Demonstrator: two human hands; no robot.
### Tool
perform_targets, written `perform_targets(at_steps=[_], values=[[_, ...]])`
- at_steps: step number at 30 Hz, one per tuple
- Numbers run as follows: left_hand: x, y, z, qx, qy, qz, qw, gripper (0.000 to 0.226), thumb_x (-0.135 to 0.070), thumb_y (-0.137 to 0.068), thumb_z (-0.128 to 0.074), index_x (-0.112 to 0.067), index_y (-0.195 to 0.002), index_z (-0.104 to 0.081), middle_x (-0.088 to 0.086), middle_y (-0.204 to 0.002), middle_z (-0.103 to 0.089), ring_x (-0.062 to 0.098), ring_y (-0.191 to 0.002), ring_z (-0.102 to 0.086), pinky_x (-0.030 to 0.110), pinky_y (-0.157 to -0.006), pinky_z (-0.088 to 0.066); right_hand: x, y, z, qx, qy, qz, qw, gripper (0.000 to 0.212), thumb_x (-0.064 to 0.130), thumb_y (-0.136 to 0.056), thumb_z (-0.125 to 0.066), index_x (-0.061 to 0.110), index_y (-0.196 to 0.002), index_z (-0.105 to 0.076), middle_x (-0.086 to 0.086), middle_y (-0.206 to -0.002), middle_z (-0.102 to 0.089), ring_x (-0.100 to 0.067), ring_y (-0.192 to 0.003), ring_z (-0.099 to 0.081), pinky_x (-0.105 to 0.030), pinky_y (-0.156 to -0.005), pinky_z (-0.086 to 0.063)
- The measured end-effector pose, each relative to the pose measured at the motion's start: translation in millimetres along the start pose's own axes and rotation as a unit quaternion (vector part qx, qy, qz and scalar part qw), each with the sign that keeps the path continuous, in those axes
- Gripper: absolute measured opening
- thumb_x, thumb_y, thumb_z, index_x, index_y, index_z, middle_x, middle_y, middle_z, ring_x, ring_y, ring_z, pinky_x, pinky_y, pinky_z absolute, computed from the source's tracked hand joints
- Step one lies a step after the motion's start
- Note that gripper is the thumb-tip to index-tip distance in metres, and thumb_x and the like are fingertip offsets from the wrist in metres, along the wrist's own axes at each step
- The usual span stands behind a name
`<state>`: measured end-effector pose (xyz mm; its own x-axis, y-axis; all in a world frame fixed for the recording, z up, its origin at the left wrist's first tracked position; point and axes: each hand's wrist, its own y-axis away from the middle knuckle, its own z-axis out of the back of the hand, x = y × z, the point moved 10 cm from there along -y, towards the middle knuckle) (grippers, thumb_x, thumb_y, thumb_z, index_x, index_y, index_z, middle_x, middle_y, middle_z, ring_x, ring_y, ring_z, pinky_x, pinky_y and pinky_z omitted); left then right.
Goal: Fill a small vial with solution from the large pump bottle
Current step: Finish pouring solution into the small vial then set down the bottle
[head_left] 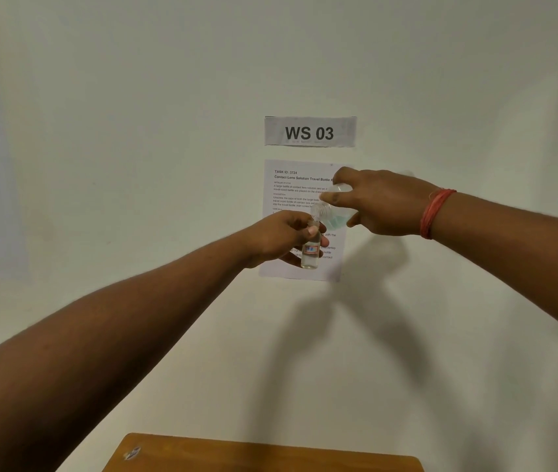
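Observation:
My left hand [282, 238] grips a small clear glass vial [310, 255] with a red and blue label, held upright in front of the wall. My right hand [381, 204] holds the large clear bottle [333, 212] tipped to the left. The bottle's threaded open neck sits right over the vial's mouth. A little pale blue liquid pools in the low side of the bottle. The vial holds clear liquid in its lower part. No pump top or cap is in view. A red thread band circles my right wrist.
A "WS 03" sign [309, 131] and a printed task sheet [299, 199] are stuck to the white wall behind my hands. The edge of a wooden table [264, 453] shows at the bottom, well below both hands.

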<state>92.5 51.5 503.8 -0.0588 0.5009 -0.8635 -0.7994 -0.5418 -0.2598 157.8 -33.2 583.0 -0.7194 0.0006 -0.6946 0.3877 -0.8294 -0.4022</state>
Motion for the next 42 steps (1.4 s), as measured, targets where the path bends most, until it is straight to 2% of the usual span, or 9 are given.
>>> perform_targets(at_steps=[4, 6, 10, 18, 23, 30, 34, 38, 42], values=[[1.1, -0.2, -0.9, 0.000, -0.004, 0.000, 1.000, 0.026, -0.019, -0.107, -0.048, -0.007, -0.127, -0.061, 0.009, -0.121, -0.072, 0.025, -0.111, -0.071, 0.049, -0.094, -0.059, -0.7, 2.0, -2.6, -0.002, -0.005, -0.003, 1.000, 0.062, 0.017, -0.085, -0.071, 0.023, -0.142, -0.047, -0.011, -0.137, -0.046, -0.032, -0.088, -0.063, -0.025, -0.064, -0.035], [2.6, -0.2, -1.3, 0.000, -0.004, 0.000, 1.000, 0.025, -0.019, -0.107, -0.048, -0.007, -0.126, -0.061, 0.009, -0.120, -0.072, 0.026, -0.110, -0.071, 0.049, -0.094, -0.059, -0.7, 2.9, -4.5, -0.003, -0.012, -0.005, 1.000, 0.061, 0.019, -0.087, -0.069, 0.024, -0.143, -0.046, -0.010, -0.137, -0.045, -0.033, -0.089, -0.063, -0.026, -0.064, -0.041], [6.5, 1.2, -4.2, 0.002, 0.000, -0.001, 1.000, 0.024, -0.019, -0.107, -0.048, -0.007, -0.124, -0.061, 0.009, -0.120, -0.073, 0.026, -0.110, -0.072, 0.046, -0.090, -0.061, 2.0, 7.4, -11.3, 0.000, -0.037, -0.012, 0.999, 0.062, 0.019, -0.088, -0.068, 0.022, -0.144, -0.044, -0.010, -0.140, -0.042, -0.034, -0.093, -0.063, -0.037, -0.075, -0.055], [25.0, 8.1, -18.0, 0.002, 0.013, -0.001, 1.000, 0.026, -0.018, -0.108, -0.047, -0.003, -0.125, -0.059, 0.012, -0.122, -0.070, 0.020, -0.102, -0.072, 0.028, -0.073, -0.062, 10.1, 24.4, -40.2, 0.017, -0.126, -0.058, 0.990, 0.065, 0.029, -0.088, -0.070, 0.025, -0.146, -0.041, -0.006, -0.143, -0.039, -0.032, -0.098, -0.062, -0.034, -0.082, -0.052], [47.5, 17.9, -31.0, 0.002, 0.008, 0.001, 1.000, 0.025, -0.017, -0.108, -0.047, -0.003, -0.127, -0.057, 0.013, -0.124, -0.068, 0.016, -0.102, -0.069, 0.024, -0.073, -0.060, 25.2, 43.9, -69.2, 0.036, -0.205, -0.093, 0.974, 0.066, 0.035, -0.089, -0.068, 0.028, -0.147, -0.038, -0.005, -0.143, -0.038, -0.030, -0.102, -0.061, -0.037, -0.086, -0.053], [111.3, 42.5, -56.6, -0.018, 0.009, 0.037, 0.999, 0.025, -0.015, -0.108, -0.045, -0.002, -0.127, -0.055, 0.017, -0.123, -0.067, 0.024, -0.111, -0.066, 0.036, -0.086, -0.060, 66.7, 86.6, -139.3, 0.027, -0.362, -0.184, 0.914, 0.062, 0.033, -0.087, -0.070, 0.026, -0.143, -0.045, -0.001, -0.128, -0.047, -0.022, -0.108, -0.055, -0.031, -0.094, -0.045], [165.8, 70.8, -80.2, -0.029, -0.008, 0.058, 0.998, 0.030, -0.017, -0.108, -0.045, -0.004, -0.133, -0.055, 0.009, -0.119, -0.068, 0.022, -0.112, -0.067, 0.028, -0.085, -0.060, 110.1, 114.6, -190.8, 0.030, -0.451, -0.235, 0.860, 0.059, 0.031, -0.086, -0.071, 0.027, -0.140, -0.048, 0.002, -0.119, -0.049, -0.012, -0.103, -0.049, -0.023, -0.091, -0.036], [235.6, 112.4, -117.6, -0.013, -0.045, 0.090, 0.995, 0.029, -0.024, -0.108, -0.047, -0.011, -0.131, -0.057, 0.001, -0.119, -0.069, 0.013, -0.116, -0.065, 0.041, -0.100, -0.055, 174.6, 142.9, -242.1, 0.059, -0.509, -0.262, 0.818, 0.058, 0.029, -0.085, -0.071, 0.021, -0.139, -0.050, -0.002, -0.116, -0.051, -0.010, -0.100, -0.048, -0.025, -0.092, -0.039], [295.1, 161.1, -159.6, 0.021, -0.060, 0.122, 0.991, 0.021, -0.028, -0.107, -0.048, -0.024, -0.124, -0.059, -0.002, -0.120, -0.071, 0.014, -0.115, -0.065, 0.047, -0.100, -0.053, 235.5, 167.9, -283.9, 0.096, -0.540, -0.287, 0.785, 0.063, 0.029, -0.081, -0.075, 0.022, -0.139, -0.050, -0.005, -0.122, -0.055, -0.016, -0.105, -0.051, -0.025, -0.090, -0.039]])
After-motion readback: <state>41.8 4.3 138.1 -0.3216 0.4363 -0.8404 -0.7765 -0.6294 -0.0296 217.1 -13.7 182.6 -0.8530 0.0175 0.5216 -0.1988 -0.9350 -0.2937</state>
